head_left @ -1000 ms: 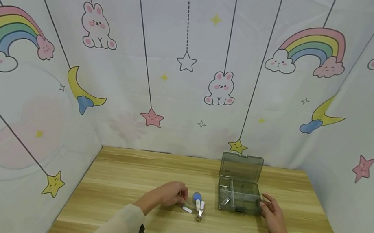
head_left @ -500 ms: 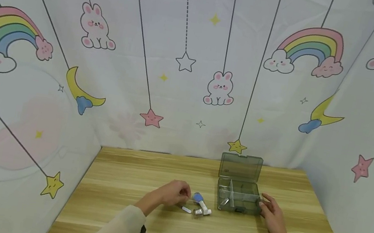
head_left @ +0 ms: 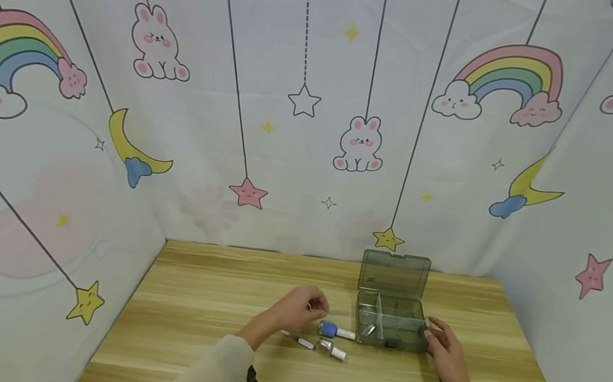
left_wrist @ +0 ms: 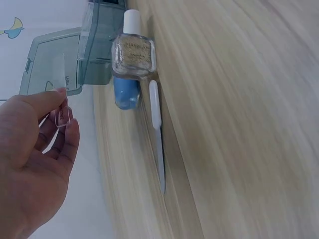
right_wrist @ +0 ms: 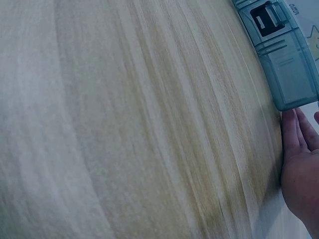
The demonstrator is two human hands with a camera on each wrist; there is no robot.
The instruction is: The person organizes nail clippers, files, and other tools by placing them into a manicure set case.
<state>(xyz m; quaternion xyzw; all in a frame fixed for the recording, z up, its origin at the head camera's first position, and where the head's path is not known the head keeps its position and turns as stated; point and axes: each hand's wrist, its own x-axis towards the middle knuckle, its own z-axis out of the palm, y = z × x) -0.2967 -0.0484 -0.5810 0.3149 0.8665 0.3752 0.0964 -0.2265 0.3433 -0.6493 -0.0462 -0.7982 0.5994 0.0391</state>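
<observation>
In the left wrist view my left hand (left_wrist: pixel 35 149) pinches a thin clear strip (left_wrist: pixel 62 112) with small print, its narrow end pointing up, between thumb and fingers. The head view has that hand (head_left: pixel 295 309) low over the table, behind and left of a blue nail polish bottle (head_left: pixel 328 329). A glittery nail polish bottle (head_left: pixel 325 347) with a white cap lies nearer the front. Left of it lies a slim nail file (left_wrist: pixel 157 119) with a white handle. My right hand (head_left: pixel 447 358) rests its extended fingers against the right side of a grey see-through compartment box (head_left: pixel 400 336).
The box lid (head_left: pixel 394 275) stands raised at the back. A small clear item (head_left: pixel 370 330) sits in the box's front left compartment. The wooden table (head_left: pixel 245 268) meets a white printed cloth backdrop (head_left: pixel 288 228) behind and at both sides.
My left hand has lifted and moved back and right with the clear strip. Both polish bottles have turned, their white caps now pointing right. My right hand stays at the box.
</observation>
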